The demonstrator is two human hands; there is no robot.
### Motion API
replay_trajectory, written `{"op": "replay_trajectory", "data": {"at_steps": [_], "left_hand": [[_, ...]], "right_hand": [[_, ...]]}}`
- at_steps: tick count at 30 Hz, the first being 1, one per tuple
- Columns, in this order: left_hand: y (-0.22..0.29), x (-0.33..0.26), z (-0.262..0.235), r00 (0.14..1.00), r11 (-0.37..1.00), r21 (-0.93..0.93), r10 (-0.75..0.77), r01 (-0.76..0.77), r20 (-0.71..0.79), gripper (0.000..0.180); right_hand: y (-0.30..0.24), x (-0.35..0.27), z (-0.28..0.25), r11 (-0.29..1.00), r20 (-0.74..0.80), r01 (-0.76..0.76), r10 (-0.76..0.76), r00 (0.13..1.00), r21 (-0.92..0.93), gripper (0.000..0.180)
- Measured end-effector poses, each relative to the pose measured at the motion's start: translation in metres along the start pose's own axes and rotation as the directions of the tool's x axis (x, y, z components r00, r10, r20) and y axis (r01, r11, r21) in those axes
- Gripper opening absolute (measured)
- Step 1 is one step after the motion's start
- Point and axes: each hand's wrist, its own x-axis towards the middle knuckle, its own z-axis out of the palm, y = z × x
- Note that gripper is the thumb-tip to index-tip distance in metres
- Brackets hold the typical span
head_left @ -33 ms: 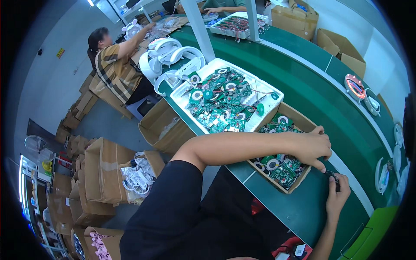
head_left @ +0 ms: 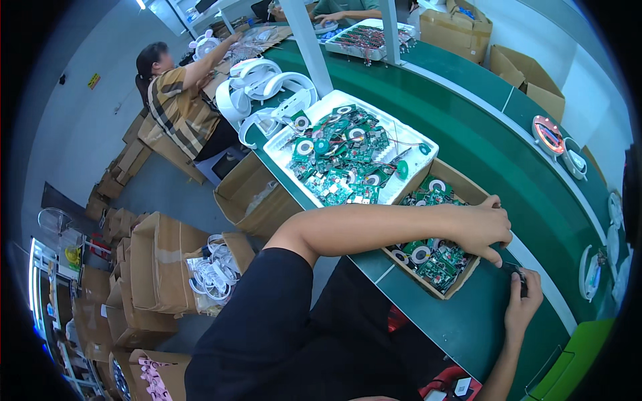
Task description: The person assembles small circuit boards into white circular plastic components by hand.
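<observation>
Left hand (head_left: 485, 227): reaches across the body to the near right corner of the cardboard box (head_left: 461, 184), fingers curled loosely over its edge, pinching nothing that can be made out. Right hand (head_left: 521, 301): rests on the green bench (head_left: 495, 150) just beside that corner, fingers pressed together on a small dark part (head_left: 518, 273); its kind is too small to tell. Box contents: green circuit boards with round coils (head_left: 428, 257), heaped loose. Beyond it: a white foam tray (head_left: 418, 144) of the same boards, touching the box's far side. Farther along the bench: white ring-shaped housings (head_left: 267, 80). At the bench's right rim: round white units (head_left: 568, 157), well apart from the hands. On the floor at left: open cartons, one holding coiled white cables (head_left: 214, 271). A co-worker in a striped shirt (head_left: 177, 107) sits at the far left end. Risk, as judged: the left forearm lies across the loose heap, so a sideways drag could snag wires or tip boards over the box wall; the dark part sits near the bench edge and could slip off.
</observation>
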Motion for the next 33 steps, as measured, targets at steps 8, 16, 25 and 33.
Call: {"op": "replay_trajectory", "data": {"at_steps": [8, 16, 25, 33], "left_hand": [[0.0, -0.002, -0.004, 0.999, 0.999, 0.038, -0.005, 0.004, 0.04, 0.04], [-0.002, -0.002, -0.002, 1.0, 1.0, 0.012, 0.004, -0.005, 0.021, 0.039], [0.001, -0.001, -0.005, 0.997, 0.999, 0.031, -0.026, 0.023, 0.079, 0.036], [-0.001, -0.002, -0.002, 0.998, 0.999, 0.041, -0.019, 0.016, 0.057, 0.034]], "right_hand": [[0.005, 0.003, 0.002, 0.994, -0.091, -0.079, 0.086, 0.992, 0.075, 0.01], [0.003, 0.0, -0.001, 0.995, -0.005, -0.096, 0.096, 0.995, 0.021, 0.01], [0.0, 0.002, -0.003, 0.999, -0.048, 0.006, -0.004, 0.999, 0.042, 0.009], [-0.007, 0.0, -0.006, 0.999, -0.079, -0.003, 0.007, 0.997, 0.047, 0.01]]}}
